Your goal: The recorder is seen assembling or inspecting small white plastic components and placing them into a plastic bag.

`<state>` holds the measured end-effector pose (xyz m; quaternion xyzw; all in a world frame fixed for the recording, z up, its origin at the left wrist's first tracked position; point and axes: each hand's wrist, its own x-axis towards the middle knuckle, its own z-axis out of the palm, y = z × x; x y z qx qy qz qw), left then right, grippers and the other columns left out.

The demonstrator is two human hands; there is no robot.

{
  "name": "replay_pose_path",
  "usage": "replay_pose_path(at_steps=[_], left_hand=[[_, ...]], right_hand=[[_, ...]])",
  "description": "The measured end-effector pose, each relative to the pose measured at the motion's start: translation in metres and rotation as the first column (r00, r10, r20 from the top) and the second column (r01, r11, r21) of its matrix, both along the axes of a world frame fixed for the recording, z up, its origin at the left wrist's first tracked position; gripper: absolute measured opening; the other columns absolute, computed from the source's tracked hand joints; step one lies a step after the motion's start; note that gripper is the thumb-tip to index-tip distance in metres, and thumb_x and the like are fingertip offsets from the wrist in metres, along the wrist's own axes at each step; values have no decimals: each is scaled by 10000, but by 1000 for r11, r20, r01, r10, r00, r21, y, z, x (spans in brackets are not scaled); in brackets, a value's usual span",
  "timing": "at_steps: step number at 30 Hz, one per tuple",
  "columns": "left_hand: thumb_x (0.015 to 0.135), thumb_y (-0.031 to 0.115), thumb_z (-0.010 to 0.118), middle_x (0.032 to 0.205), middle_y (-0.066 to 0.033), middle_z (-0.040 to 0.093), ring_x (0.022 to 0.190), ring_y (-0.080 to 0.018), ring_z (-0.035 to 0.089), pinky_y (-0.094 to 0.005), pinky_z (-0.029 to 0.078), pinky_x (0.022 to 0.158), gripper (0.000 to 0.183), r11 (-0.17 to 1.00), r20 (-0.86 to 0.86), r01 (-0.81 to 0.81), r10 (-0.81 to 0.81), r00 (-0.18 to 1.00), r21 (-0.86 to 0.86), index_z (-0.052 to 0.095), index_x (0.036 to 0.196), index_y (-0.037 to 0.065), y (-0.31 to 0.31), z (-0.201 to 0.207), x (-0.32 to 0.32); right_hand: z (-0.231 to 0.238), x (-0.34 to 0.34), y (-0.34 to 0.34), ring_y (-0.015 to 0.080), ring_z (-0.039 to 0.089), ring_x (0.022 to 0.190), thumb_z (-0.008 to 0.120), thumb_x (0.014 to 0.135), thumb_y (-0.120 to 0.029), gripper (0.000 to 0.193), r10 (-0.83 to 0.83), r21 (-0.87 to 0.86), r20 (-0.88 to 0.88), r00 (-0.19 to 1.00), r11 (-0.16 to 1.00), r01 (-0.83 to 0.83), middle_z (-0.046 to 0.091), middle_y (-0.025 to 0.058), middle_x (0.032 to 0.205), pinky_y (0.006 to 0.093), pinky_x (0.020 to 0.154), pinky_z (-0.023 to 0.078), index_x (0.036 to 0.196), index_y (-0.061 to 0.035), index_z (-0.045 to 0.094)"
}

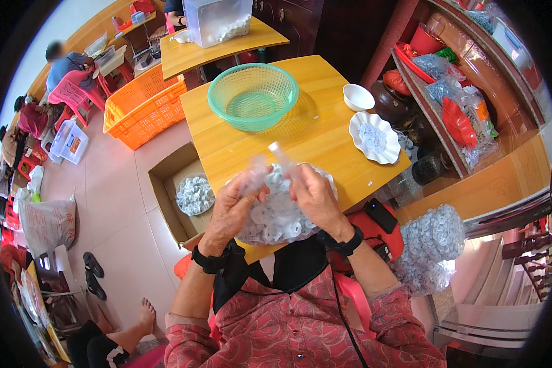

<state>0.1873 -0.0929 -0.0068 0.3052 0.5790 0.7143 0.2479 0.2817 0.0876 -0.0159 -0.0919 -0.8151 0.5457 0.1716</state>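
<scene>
Close handwork is apparently underway: a blurred clear piece [253,176] is pinched by the left hand [236,199], a pale strip [281,156] by the right hand [314,197]; steady holding seems needed next.

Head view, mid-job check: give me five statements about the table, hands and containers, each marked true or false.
1. The green basin stands on the wooden table. True.
2. The small white bowl is left of the green basin. False: it is to the basin's right.
3. The scalloped white dish holds small pale pieces. True.
4. Both hands lie flat on the table. False: the left hand and right hand are raised over the whitish pile, fingers bent.
5. The orange crate stands on the wooden table. False: it is on the floor, left of the table.
</scene>
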Motion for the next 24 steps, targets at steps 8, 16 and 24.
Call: replay_pose_path(at_steps=[8,16,24], left_hand=[[668,-178,424,1098,-132,640,1051,-297,597,-352,442,937,686,998,-608,-23,-21,794,-65,578,1289,67,15,8,5],[717,-68,569,950,-168,587,937,-360,535,-435,408,845,513,964,-828,-218,-6,561,-154,536,1225,-6,24,-1,11],[711,-52,609,979,-203,589,966,-384,534,-437,409,885,747,936,-829,-244,-80,553,-253,327,1402,-43,28,1,15]], right_hand=[[5,3,-7,364,595,860,543,738,-16,274,194,546,-185,963,835,-64,637,205,854,461,747,376,1008,-19,593],[17,12,-3,347,565,820,617,864,-228,223,344,327,-140,928,901,-285,612,214,848,437,721,365,857,-7,642],[8,-1,-11,151,530,525,550,974,-364,436,-106,-151,135,985,980,126,532,85,547,315,505,380,742,-7,640]])
